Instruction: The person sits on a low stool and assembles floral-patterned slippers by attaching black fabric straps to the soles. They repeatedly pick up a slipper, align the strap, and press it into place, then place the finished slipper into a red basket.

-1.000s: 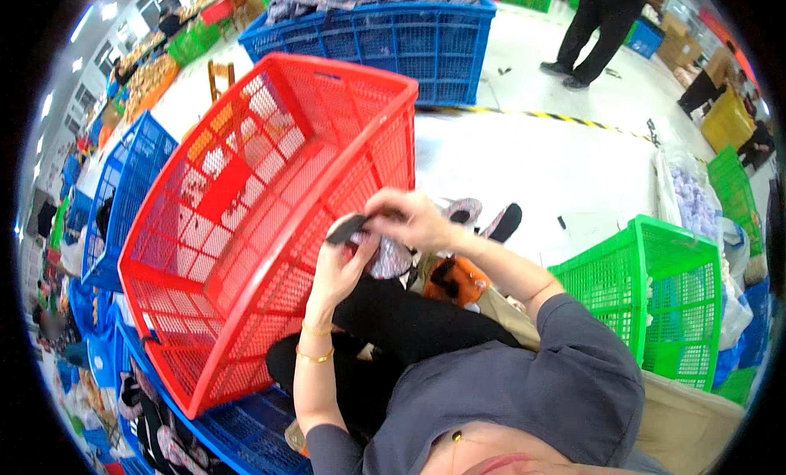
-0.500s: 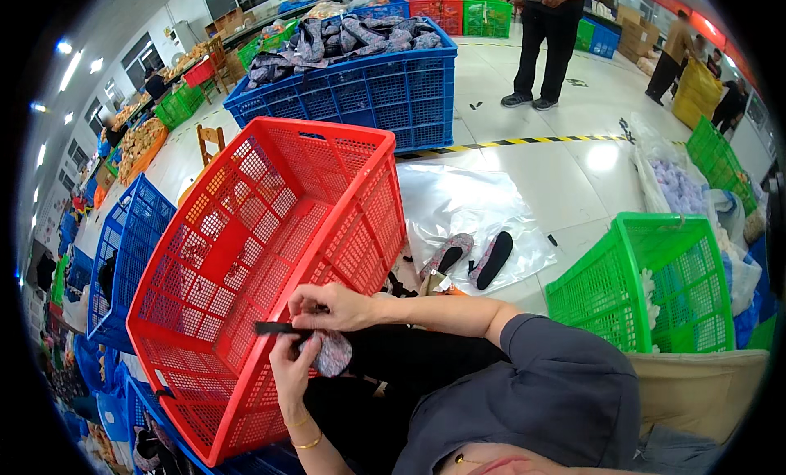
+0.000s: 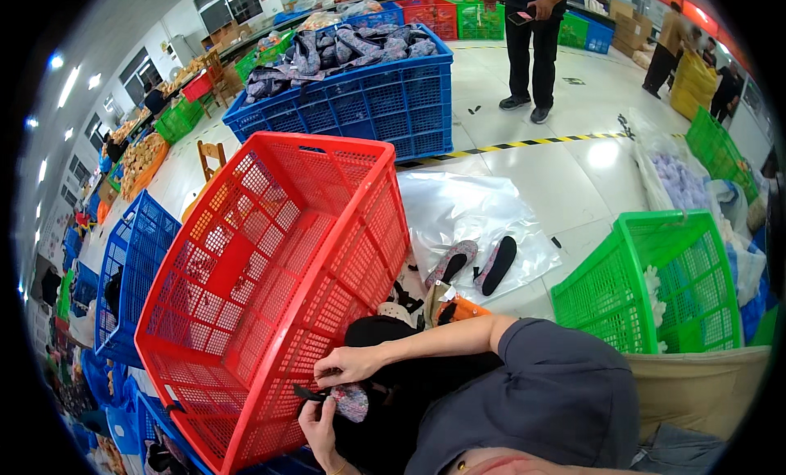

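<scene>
Low over my lap, beside the red crate's near wall, I hold a speckled grey-pink slipper (image 3: pixel 352 403) with a black strap. My left hand (image 3: pixel 318 427) is closed on its strap end, thumb and fingers pinching. Just above it, my right hand (image 3: pixel 350 365) is also closed, its bent fingertips at the black strap; part of that grip is hidden. Two more slippers, a speckled one (image 3: pixel 452 264) and one with its black sole showing (image 3: pixel 496 266), lie on a clear plastic sheet (image 3: pixel 446 201) on the floor beyond my right forearm.
A large red crate (image 3: pixel 360 229) tilts at my left. Behind it, a blue crate (image 3: pixel 344 110) is heaped with speckled slippers. A green crate (image 3: pixel 602 287) stands at my right. A person (image 3: pixel 532 49) holding a phone stands beyond the striped floor tape (image 3: pixel 524 145).
Both hands have come down and slightly right, toward my lap, with the slipper. The standing person's legs and hands have shifted, and a phone now shows in one hand.
</scene>
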Demonstrator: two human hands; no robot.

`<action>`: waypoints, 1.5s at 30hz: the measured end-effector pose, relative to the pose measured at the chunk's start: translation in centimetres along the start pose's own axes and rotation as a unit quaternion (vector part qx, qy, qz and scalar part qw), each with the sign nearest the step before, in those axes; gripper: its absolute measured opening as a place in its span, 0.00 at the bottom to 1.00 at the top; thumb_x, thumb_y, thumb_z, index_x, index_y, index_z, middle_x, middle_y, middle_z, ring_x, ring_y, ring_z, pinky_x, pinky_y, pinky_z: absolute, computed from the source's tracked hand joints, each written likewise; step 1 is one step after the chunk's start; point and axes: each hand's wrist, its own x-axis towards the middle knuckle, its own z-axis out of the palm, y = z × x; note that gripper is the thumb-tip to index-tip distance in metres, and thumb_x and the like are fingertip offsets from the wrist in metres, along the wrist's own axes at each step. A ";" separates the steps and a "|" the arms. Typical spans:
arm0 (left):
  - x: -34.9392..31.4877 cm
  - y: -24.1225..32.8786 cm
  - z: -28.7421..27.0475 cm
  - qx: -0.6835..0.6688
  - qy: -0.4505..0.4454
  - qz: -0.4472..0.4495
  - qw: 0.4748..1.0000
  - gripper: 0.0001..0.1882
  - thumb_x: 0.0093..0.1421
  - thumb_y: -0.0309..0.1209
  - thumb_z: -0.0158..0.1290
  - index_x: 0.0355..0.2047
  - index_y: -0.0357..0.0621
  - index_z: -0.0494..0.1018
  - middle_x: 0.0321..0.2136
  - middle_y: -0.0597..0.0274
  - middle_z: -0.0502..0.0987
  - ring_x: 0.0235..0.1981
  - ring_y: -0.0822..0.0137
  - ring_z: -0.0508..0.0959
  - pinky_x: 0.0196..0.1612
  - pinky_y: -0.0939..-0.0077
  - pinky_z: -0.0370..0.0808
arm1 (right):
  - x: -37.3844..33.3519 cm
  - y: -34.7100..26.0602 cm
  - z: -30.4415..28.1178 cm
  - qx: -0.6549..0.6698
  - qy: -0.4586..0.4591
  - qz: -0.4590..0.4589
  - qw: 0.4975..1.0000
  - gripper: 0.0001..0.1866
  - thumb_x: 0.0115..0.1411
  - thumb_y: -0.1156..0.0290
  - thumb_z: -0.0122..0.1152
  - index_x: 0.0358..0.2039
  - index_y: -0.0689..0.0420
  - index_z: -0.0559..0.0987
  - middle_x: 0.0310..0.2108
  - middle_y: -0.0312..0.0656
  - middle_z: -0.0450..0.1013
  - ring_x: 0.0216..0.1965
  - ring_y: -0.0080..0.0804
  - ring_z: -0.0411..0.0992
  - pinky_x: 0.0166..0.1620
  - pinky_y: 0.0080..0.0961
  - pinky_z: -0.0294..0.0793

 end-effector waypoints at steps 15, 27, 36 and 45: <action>1.7 -2.0 0.6 0.027 0.000 -0.003 1.000 0.04 0.62 0.24 0.52 0.33 0.35 0.72 0.26 0.73 0.71 0.26 0.83 0.65 0.30 0.88 0.61 | -1.7 1.3 -0.6 0.070 0.047 -0.006 0.996 0.12 0.64 0.66 0.54 0.35 0.63 0.74 0.23 0.39 0.72 0.24 0.24 0.68 0.29 0.25 0.68; 3.0 -1.8 2.1 -0.008 0.012 0.026 1.000 0.07 0.63 0.24 0.50 0.38 0.32 0.74 0.31 0.70 0.73 0.30 0.81 0.67 0.33 0.89 0.64 | -1.7 0.9 -0.3 0.199 0.050 0.056 0.977 0.11 0.67 0.65 0.50 0.35 0.61 0.71 0.19 0.34 0.67 0.14 0.17 0.62 0.19 0.18 0.62; 2.8 -1.7 2.3 -0.022 0.016 0.033 0.999 0.07 0.62 0.22 0.50 0.39 0.32 0.73 0.31 0.70 0.73 0.29 0.82 0.66 0.32 0.89 0.63 | -1.6 1.2 0.3 0.205 0.056 0.059 0.975 0.11 0.67 0.65 0.50 0.35 0.62 0.71 0.19 0.35 0.68 0.14 0.18 0.63 0.19 0.18 0.63; 2.9 -2.5 1.5 -0.015 -0.007 0.031 0.999 0.08 0.62 0.22 0.49 0.40 0.32 0.73 0.31 0.71 0.72 0.29 0.82 0.66 0.32 0.89 0.62 | -1.7 1.3 0.4 0.189 0.054 0.056 0.979 0.11 0.67 0.66 0.50 0.35 0.62 0.71 0.19 0.35 0.68 0.14 0.19 0.64 0.19 0.19 0.64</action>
